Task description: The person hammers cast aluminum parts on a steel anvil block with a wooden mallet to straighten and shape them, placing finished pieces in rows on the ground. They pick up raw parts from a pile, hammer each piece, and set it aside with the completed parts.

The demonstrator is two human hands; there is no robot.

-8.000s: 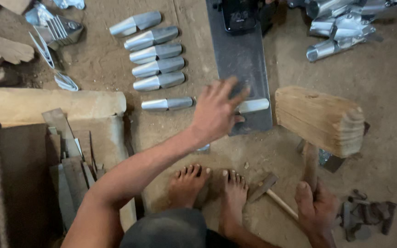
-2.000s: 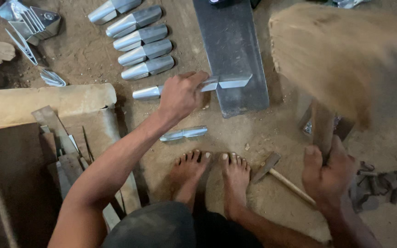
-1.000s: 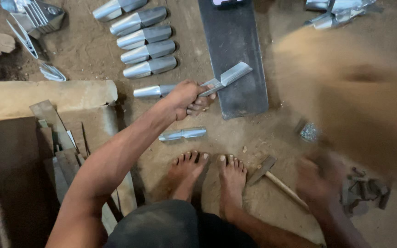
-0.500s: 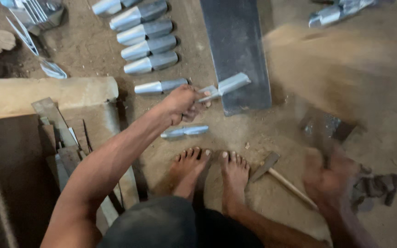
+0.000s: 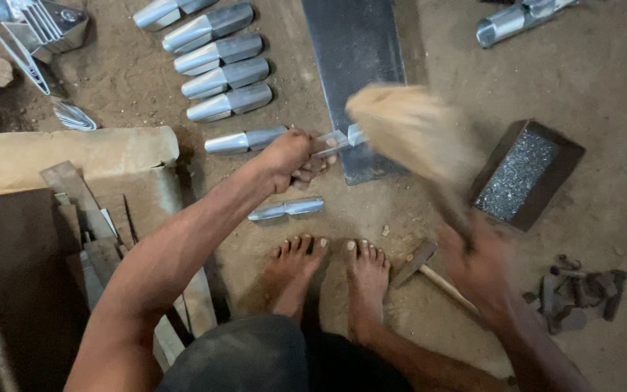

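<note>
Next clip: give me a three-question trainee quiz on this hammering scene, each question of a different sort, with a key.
1. True or false: the left hand holds a metal piece against the edge of the dark steel plate.
2. The right hand swings which tool?
A. the small hammer on the ground
B. the wooden mallet
C. a file
3. Fill in: one finished metal piece lies just in front of the person's bare ____.

Key
1. True.
2. B. The small hammer lies untouched by the feet.
3. feet.
</note>
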